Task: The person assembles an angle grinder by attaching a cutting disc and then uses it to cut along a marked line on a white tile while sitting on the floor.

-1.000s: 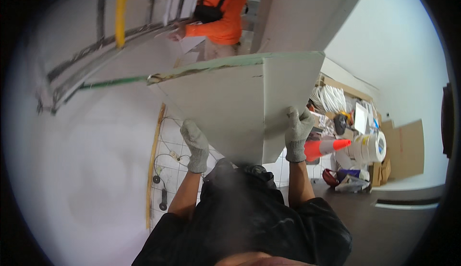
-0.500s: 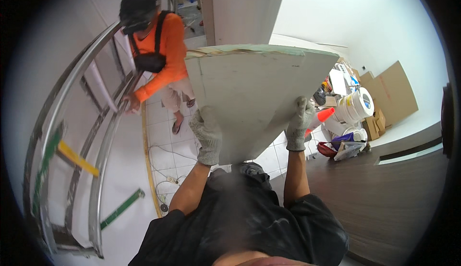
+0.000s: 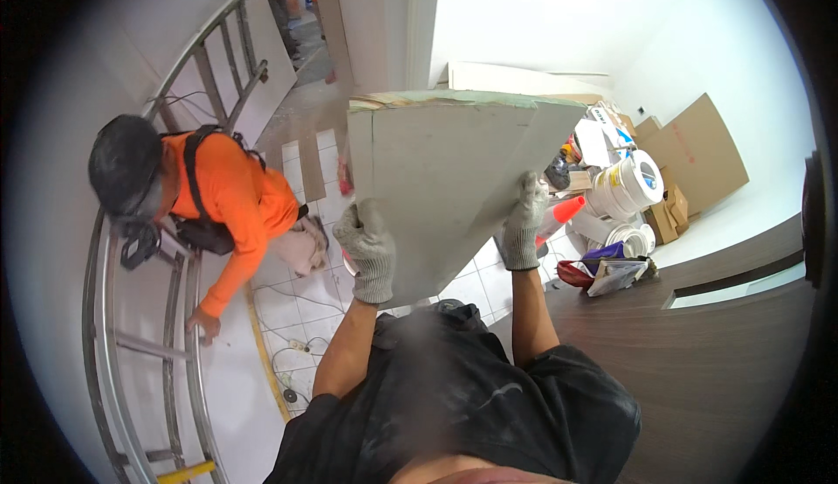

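Observation:
I hold a large grey board (image 3: pixel 445 170), which looks like a plasterboard sheet with a greenish, ragged far edge, up in front of my body. My left hand (image 3: pixel 367 248), in a grey knitted glove, is closed round its left side. On the board's right side my right hand (image 3: pixel 524 222), gloved the same way, grips the edge with the thumb on the near face. The fingers behind the board are hidden. Below the board, part of the tiled floor (image 3: pixel 471 290) shows.
At left a person in orange (image 3: pixel 231 196) bends over a metal ladder (image 3: pixel 109 327). An orange cone (image 3: pixel 567 211), white buckets (image 3: pixel 624 183) and cardboard (image 3: pixel 698 152) stand at right. A dark wooden door (image 3: pixel 646 353) is near right; a cable (image 3: pixel 288 357) crosses the tiles.
The person in orange has moved nearer on the left and bent lower, and the ladder has shifted with them. My view has turned slightly; both my hands still grip the board.

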